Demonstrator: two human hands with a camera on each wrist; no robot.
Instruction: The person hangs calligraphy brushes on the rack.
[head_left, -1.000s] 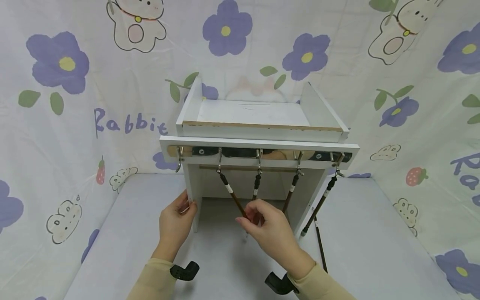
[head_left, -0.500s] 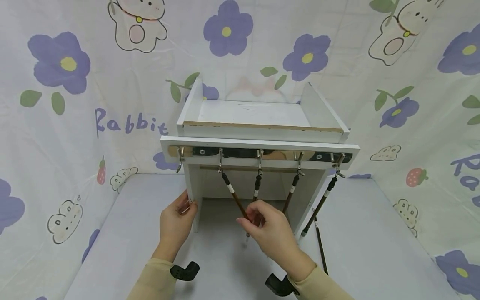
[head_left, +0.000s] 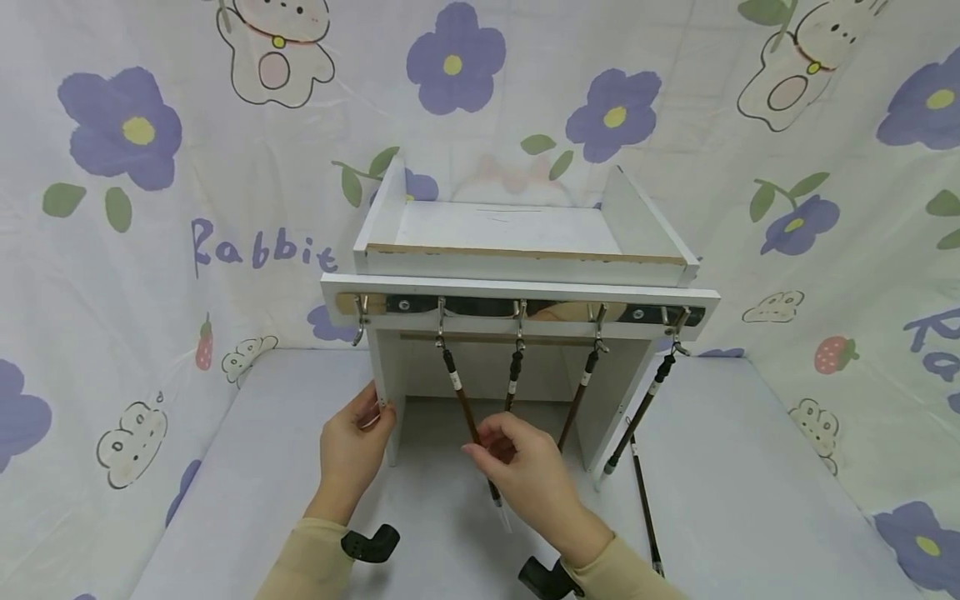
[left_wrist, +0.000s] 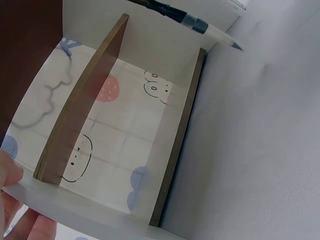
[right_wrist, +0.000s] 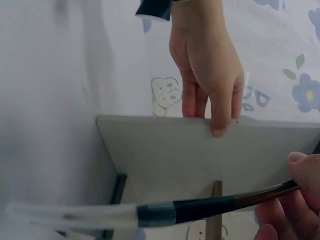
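A white shelf rack (head_left: 525, 268) stands on the table with a row of metal hooks along its front rail. My left hand (head_left: 354, 440) grips the edge of its left side panel (right_wrist: 165, 145), thumb on the inner face. My right hand (head_left: 528, 479) pinches a calligraphy brush (head_left: 460, 395) between thumb and fingers. That brush hangs slanted from the second hook from the left, and its sheathed tip (right_wrist: 75, 215) shows in the right wrist view. More calligraphy brushes, a middle one (head_left: 515, 371), a third (head_left: 581, 387) and a far-right one (head_left: 641, 412), hang from the hooks to its right.
The leftmost hook (head_left: 359, 321) bears no brush. Another dark brush (head_left: 642, 492) is right of the rack; whether it lies or hangs I cannot tell. Wooden-edged boards (left_wrist: 80, 100) cross the rack's inside. A flower-patterned cloth (head_left: 247, 183) forms the backdrop.
My right hand has shifted a little left and down. The brush in it hangs steeper, and its lower end now shows below the hand. My left hand has stayed put.
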